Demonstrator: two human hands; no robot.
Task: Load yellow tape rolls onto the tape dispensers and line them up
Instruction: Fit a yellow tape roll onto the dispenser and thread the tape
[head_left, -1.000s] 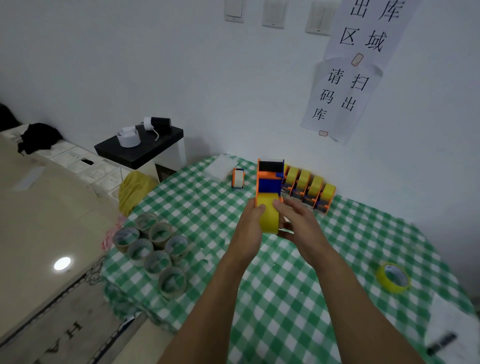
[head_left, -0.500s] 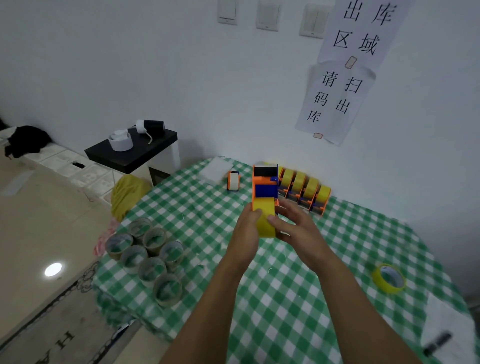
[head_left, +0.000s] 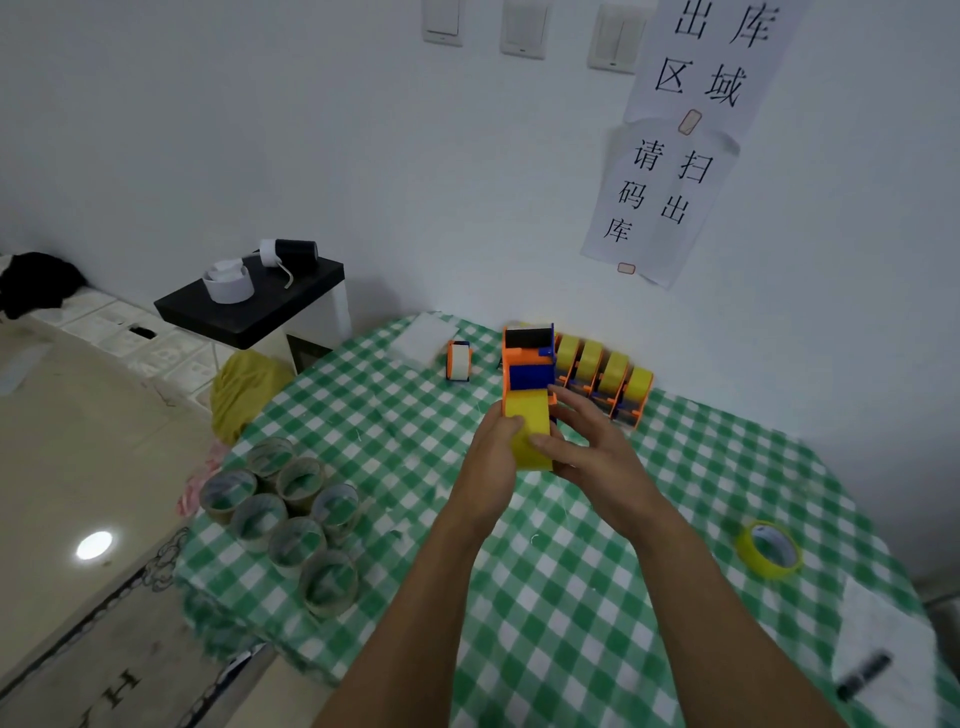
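Above the middle of the green checked table (head_left: 571, 597) I hold an orange and blue tape dispenser (head_left: 527, 364) with a yellow tape roll (head_left: 530, 431) in it. My left hand (head_left: 493, 462) grips the roll's left side. My right hand (head_left: 587, 447) holds the right side, thumb across the roll's face. A row of several loaded orange dispensers with yellow rolls (head_left: 605, 379) stands by the wall. One loose yellow tape roll (head_left: 770, 550) lies flat at the right.
Several empty cardboard tape cores (head_left: 283, 514) cluster at the table's left edge. A small dispenser with white tape (head_left: 459, 361) stands at the back. A black marker (head_left: 862, 675) lies on white paper at the right corner. A black side table (head_left: 249, 306) stands to the left.
The view has dropped a little and both hands with the dispenser have shifted slightly. My right thumb now lies further across the roll's face.
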